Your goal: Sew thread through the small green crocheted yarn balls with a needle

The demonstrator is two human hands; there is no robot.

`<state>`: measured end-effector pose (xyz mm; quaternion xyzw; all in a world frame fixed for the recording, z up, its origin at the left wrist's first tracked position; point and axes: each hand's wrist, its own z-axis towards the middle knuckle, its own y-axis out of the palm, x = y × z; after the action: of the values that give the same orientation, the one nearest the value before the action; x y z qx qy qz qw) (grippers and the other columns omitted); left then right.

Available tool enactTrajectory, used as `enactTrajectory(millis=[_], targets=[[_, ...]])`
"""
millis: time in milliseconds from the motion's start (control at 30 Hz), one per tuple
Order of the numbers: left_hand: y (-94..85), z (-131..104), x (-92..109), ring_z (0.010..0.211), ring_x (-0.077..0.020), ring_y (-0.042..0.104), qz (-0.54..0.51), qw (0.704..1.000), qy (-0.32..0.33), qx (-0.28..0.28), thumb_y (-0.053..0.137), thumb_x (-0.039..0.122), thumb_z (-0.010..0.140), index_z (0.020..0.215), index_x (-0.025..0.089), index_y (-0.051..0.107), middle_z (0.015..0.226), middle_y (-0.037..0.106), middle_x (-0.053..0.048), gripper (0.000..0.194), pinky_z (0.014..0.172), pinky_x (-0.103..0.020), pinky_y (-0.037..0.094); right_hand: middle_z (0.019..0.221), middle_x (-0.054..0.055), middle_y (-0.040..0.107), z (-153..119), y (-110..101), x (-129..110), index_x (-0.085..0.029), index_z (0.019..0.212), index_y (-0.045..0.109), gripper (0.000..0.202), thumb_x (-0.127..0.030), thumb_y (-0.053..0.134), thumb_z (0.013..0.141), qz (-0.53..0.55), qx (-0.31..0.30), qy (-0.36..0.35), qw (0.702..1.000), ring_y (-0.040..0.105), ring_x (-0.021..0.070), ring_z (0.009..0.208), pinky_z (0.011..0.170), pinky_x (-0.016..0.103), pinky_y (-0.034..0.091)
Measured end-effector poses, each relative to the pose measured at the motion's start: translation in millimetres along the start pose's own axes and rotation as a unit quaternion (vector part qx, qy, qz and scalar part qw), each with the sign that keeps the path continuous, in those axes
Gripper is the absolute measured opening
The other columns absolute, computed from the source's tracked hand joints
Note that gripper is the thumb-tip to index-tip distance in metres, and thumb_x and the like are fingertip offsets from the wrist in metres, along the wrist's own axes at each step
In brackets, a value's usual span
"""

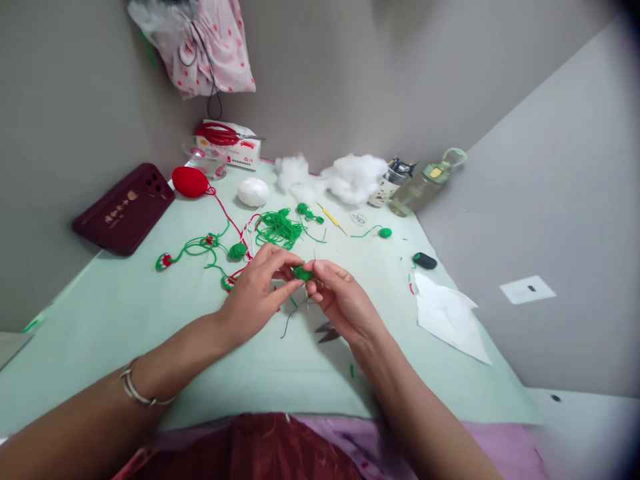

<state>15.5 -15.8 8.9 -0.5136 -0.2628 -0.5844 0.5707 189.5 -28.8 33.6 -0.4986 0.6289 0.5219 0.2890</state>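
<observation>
My left hand point(260, 283) pinches a small green crocheted piece point(302, 273) between thumb and fingers above the middle of the table. My right hand point(337, 293) meets it from the other side, its thumb and fingertips pressed together at the piece's right edge. A thin dark tip, perhaps a needle, sticks up by the right fingertips; I cannot make out what it is. Below the fingers hangs a dark thread point(286, 325). Scissor blades point(327, 333) show on the table, partly hidden by my right hand.
Behind my hands lie loose green yarn point(280, 229), a yellow-handled crochet hook point(330, 217), a red yarn ball point(190, 182), a white ball point(253, 192) and white stuffing point(355, 179). A phone point(125, 208) leans at left. White paper point(450, 317) and a bottle point(425, 183) are at right.
</observation>
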Motion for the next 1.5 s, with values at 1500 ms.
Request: enactTrajectory(millis=[1500], targets=[[-6.4,4.0,6.0,0.087,-0.0139,0.058,-0.267,0.956,-0.117,-0.023,0.089,0.029,0.068,0.096,0.021,0.073,0.087,0.061,0.001,0.033,0.083,-0.030,0.047,0.068,-0.002,0.060,-25.1,-10.4,-2.3,-0.018,0.082,0.069,0.023,-0.041,0.073,0.083,-0.301,-0.001,-0.184,0.936,0.048,0.0088,0.057,0.055,0.024,0.040]])
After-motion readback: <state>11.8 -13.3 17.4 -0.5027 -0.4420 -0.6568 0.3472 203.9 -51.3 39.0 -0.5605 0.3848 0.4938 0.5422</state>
